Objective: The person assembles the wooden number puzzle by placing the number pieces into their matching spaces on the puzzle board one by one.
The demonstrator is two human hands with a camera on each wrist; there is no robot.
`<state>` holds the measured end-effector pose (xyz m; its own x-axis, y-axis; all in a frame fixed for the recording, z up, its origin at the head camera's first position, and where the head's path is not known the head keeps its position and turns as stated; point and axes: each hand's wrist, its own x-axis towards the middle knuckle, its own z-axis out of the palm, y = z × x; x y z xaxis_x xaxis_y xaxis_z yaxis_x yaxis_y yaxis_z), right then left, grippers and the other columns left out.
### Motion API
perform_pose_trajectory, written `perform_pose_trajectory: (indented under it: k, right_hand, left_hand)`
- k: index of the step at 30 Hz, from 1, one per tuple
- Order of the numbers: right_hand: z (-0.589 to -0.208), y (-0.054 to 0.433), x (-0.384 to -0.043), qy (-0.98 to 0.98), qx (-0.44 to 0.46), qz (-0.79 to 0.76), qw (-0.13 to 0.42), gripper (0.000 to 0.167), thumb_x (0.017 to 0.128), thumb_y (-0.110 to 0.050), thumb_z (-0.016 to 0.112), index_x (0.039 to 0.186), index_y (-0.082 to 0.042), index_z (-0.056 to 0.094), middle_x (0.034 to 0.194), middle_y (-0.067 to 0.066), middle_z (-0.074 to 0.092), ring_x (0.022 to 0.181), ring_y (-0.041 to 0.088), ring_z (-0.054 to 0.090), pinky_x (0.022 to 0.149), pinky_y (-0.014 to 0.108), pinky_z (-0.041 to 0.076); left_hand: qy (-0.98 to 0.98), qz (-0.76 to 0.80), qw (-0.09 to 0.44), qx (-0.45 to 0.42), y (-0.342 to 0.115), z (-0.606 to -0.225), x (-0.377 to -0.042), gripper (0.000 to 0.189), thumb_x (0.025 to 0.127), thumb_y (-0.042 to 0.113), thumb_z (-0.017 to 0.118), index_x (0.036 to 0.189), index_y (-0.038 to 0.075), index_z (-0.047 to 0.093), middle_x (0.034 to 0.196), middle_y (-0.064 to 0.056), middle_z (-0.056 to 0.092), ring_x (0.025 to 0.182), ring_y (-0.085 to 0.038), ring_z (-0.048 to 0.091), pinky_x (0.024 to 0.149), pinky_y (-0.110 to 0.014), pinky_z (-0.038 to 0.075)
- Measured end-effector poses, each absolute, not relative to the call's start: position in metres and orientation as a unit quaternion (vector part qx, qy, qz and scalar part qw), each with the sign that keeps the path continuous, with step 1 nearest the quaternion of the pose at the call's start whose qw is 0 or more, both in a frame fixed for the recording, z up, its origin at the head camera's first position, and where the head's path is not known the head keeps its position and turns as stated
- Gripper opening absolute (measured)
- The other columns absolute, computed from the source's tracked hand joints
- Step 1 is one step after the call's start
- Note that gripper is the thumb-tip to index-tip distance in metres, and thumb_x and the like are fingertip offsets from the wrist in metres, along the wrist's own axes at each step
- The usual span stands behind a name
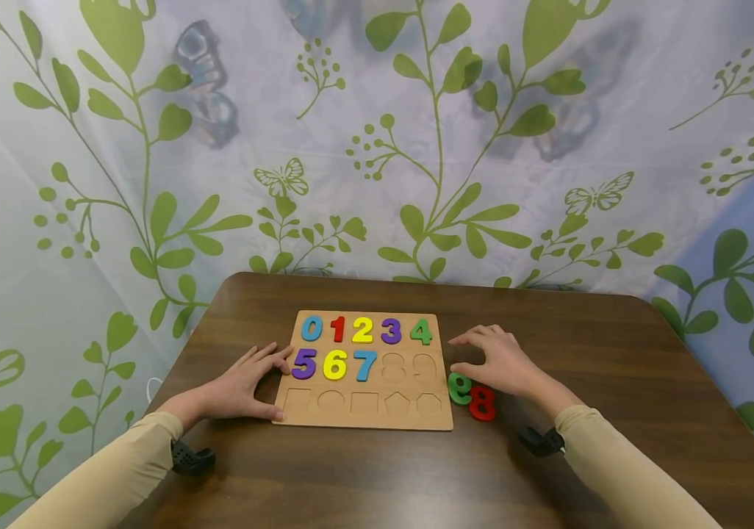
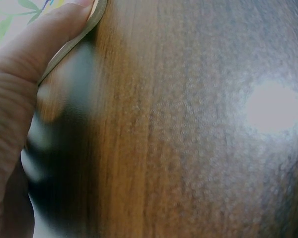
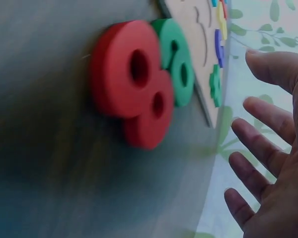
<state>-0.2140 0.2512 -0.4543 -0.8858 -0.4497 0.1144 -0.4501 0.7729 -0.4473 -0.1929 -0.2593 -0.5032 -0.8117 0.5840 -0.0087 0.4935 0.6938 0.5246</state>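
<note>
A wooden number board point(image 1: 367, 419) lies flat on the table. Its upper rows hold coloured numbers from 0 to 7, including the blue 7 point(image 1: 364, 365). My left hand point(image 1: 245, 386) rests at the board's left edge, thumb at the near corner and fingers beside the purple 5 point(image 1: 304, 364). In the left wrist view, the thumb point(image 2: 49, 37) lies straight along the board's edge. My right hand point(image 1: 501, 360) hovers off the board's right side, holding nothing, fingers spread. Close below it lie a green 9-shaped piece point(image 1: 459, 389) and a red 8 point(image 3: 121, 74), overlapping in the right wrist view.
Bare recesses show in the board: an 8 outline point(image 1: 393, 366), a 9 outline point(image 1: 425, 366) and a bottom row of shapes. The brown table point(image 1: 364, 477) reaches back to a leaf-patterned curtain point(image 1: 377, 206). Black wrist cameras hang under both sleeves.
</note>
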Motion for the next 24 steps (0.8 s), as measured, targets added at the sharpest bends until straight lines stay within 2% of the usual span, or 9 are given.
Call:
perform_pose_trajectory:
  k: [6, 18, 21, 24]
  right_hand:
    - [-0.464, 0.269, -0.2, -0.946, 0.238, 0.22, -0.011, 0.051, 0.088, -0.049, 0.077, 0.13, -0.021, 0.07, 0.129, 0.004, 0.061, 0.126, 0.035, 0.045, 0.102, 0.066, 0.03]
    - [-0.483, 0.291, -0.175, -0.954, 0.224, 0.198, -0.011, 0.064, 0.071, -0.069, 0.083, 0.119, -0.029, 0.072, 0.116, -0.007, 0.057, 0.115, 0.024, 0.046, 0.096, 0.054, 0.035]
    - [-0.486, 0.292, -0.173, -0.954, 0.228, 0.193, -0.006, 0.059, 0.072, -0.066, 0.084, 0.117, -0.03, 0.071, 0.114, -0.009, 0.056, 0.114, 0.022, 0.046, 0.096, 0.054, 0.035]
    - [-0.485, 0.294, -0.171, -0.955, 0.233, 0.182, -0.002, 0.052, 0.077, -0.053, 0.086, 0.122, -0.029, 0.071, 0.116, -0.008, 0.056, 0.114, 0.023, 0.046, 0.096, 0.055, 0.036]
  left_hand:
    - [0.916, 0.26, 0.087, 0.293, -0.259, -0.503, -0.193, 0.067, 0.076, 0.066, 0.08, 0.123, 0.025, 0.053, 0.166, -0.006, 0.03, 0.154, -0.042, 0.012, 0.119, -0.066, 0.0]
    - [0.914, 0.265, 0.08, 0.296, -0.26, -0.504, -0.192, 0.067, 0.076, 0.064, 0.081, 0.122, 0.025, 0.053, 0.166, -0.006, 0.031, 0.154, -0.044, 0.013, 0.119, -0.067, 0.001]
    - [0.915, 0.263, 0.081, 0.295, -0.259, -0.504, -0.192, 0.066, 0.076, 0.064, 0.081, 0.121, 0.025, 0.053, 0.166, -0.006, 0.031, 0.153, -0.044, 0.013, 0.119, -0.067, 0.001]
    - [0.916, 0.261, 0.084, 0.293, -0.258, -0.504, -0.192, 0.066, 0.077, 0.065, 0.081, 0.121, 0.025, 0.053, 0.166, -0.007, 0.031, 0.153, -0.044, 0.013, 0.119, -0.067, 0.001]
